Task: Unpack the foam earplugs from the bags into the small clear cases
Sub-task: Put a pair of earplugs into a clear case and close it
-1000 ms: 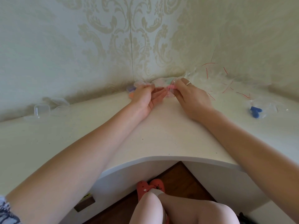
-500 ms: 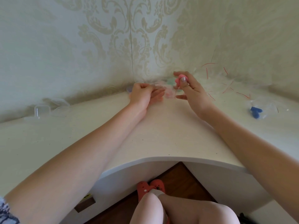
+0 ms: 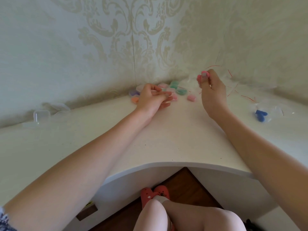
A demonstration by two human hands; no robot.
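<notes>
My right hand [image 3: 212, 94] is raised above the white desk, pinching pink foam earplugs [image 3: 202, 75] between thumb and fingers. My left hand [image 3: 152, 99] rests on the desk, its fingers curled on a small clear case [image 3: 167, 99] that is mostly hidden under them. Behind it, in the corner, lies a cluster of filled small cases: green [image 3: 174, 84], purple [image 3: 134, 92], orange [image 3: 134, 100] and pink [image 3: 191, 98]. A clear bag with blue earplugs [image 3: 260, 114] lies at the right.
Empty clear cases [image 3: 41, 115] sit at the far left by the wall. Empty clear bags with red tear strips [image 3: 240, 90] are heaped along the right wall. The white desk [image 3: 166, 139] has a curved front edge above my knees.
My right hand has lifted up and to the right, away from the left hand, carrying the pink earplugs. The left hand stays on the desk, and the cases behind it now show.
</notes>
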